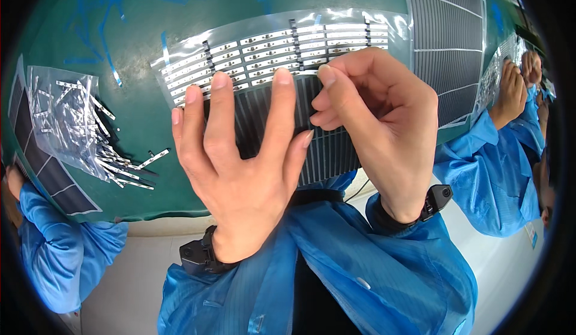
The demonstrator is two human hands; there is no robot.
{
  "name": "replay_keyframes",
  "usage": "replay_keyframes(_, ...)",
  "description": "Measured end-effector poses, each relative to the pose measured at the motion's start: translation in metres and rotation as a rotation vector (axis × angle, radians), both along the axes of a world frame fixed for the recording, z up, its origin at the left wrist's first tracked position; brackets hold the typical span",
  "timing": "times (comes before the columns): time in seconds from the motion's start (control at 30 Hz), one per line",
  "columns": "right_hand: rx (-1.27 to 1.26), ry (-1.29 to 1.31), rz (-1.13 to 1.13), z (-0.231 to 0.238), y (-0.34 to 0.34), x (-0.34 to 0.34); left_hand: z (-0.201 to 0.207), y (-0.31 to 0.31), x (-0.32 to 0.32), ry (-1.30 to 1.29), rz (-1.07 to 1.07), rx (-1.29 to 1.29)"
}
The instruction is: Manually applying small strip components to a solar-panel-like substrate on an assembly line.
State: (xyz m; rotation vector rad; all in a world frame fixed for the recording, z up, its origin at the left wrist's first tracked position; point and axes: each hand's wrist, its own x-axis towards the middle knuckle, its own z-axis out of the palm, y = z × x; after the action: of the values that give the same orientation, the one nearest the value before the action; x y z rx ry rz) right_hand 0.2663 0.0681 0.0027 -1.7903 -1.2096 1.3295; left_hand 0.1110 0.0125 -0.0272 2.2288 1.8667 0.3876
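A sheet of narrow white strips with dark spots lies on clear film, arranged in columns of rows. Below it the sheet goes on as a dark, ribbed panel. Spread flat, my left hand presses its fingertips along the lowest white row. Thumb and index finger of my right hand are pinched at the right part of that row, closed on the end of a thin white strip. The rest of that strip's hold is hidden behind the fingertips.
Left of my hands, a clear plastic bag spills loose strips onto the green table mat. Dark ribbed panels lie at right and far left. Blue tape scraps stick at the back. Blue-sleeved people sit on both sides.
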Motion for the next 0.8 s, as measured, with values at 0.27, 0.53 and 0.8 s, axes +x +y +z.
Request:
replay_keyframes(0.27,0.184,-0.161,-0.121,0.003,-0.011,0.031,0.007,-0.002,0.020,0.159,0.059,-0.050)
replay_keyframes(0.53,0.547,-0.507,0.182,-0.010,-0.023,0.028,0.016,0.001,0.020,0.054,0.057,-0.129)
replay_keyframes(0.8,0.451,-0.806,0.463,-0.023,-0.057,0.010,0.015,-0.046,-0.001,0.035,-0.143,-0.206)
